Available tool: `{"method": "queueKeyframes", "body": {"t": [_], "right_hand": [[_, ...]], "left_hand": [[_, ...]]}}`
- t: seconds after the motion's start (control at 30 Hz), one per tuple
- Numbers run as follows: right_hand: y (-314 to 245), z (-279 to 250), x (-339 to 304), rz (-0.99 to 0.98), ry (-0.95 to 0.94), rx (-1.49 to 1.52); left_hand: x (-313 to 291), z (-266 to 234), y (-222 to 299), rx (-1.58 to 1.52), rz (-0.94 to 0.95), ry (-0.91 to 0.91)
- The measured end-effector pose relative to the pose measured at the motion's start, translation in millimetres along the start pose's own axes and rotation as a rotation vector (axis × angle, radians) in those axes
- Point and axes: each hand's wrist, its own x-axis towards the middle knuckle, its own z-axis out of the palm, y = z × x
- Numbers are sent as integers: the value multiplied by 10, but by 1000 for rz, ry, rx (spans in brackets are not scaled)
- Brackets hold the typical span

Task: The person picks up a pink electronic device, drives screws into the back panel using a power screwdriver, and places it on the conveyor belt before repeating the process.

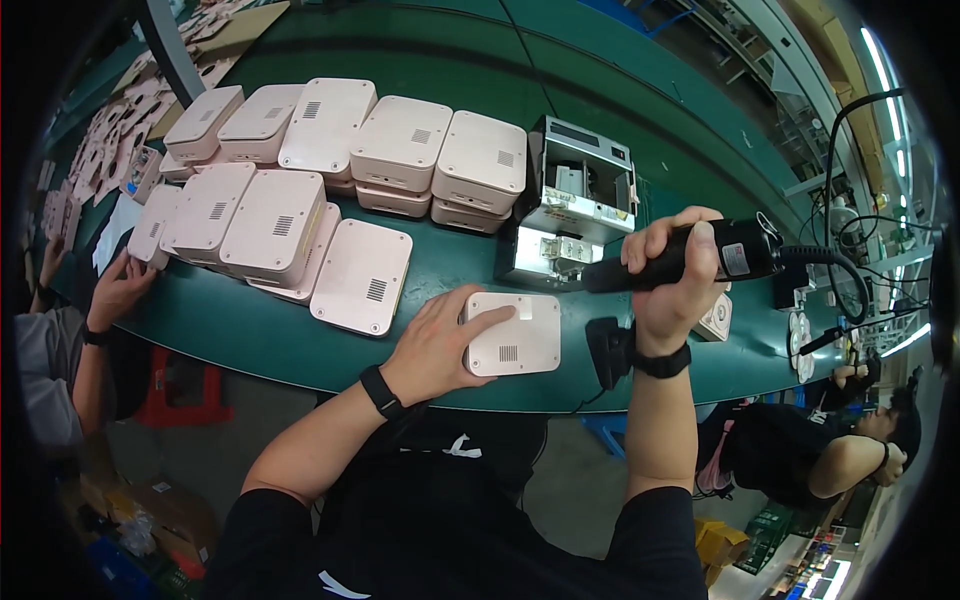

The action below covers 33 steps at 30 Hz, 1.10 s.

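Note:
My left hand [440, 338] grips the left side of a pale pink box-shaped housing [535, 335], its index finger lying over the top near a small pale label. This housing rests on the green table, with a slotted vent and corner holes on its upper face. Raised to the right, my right hand [675, 262] is wrapped round a black electric screwdriver [735, 262] with a cord at its back end. The tool's front end points left, toward a metal screw feeder [575, 190]; whether its tip touches the feeder I cannot tell.
Stacked pale pink housings [400, 145] fill the table's left and far side. A black stand [608, 352] is right of my housing, near a small pale part [715, 318]. At left, a co-worker's hand [120, 290] touches a housing; another person [800, 450] is at right.

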Motion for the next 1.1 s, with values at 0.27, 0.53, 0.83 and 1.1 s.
{"method": "queueKeyframes", "body": {"t": [0.27,0.53,0.83,1.1], "right_hand": [[-364,70,-658,80,-164,122],[-418,146,-808,110,-194,36],[-277,169,-922,148,-209,41],[-229,163,-870,155,-221,60]], "left_hand": [[85,46,-68,-19,11,31],[100,58,-68,6,41,89],[111,61,-78,6,29,83],[113,66,-102,6,44,96]]}}
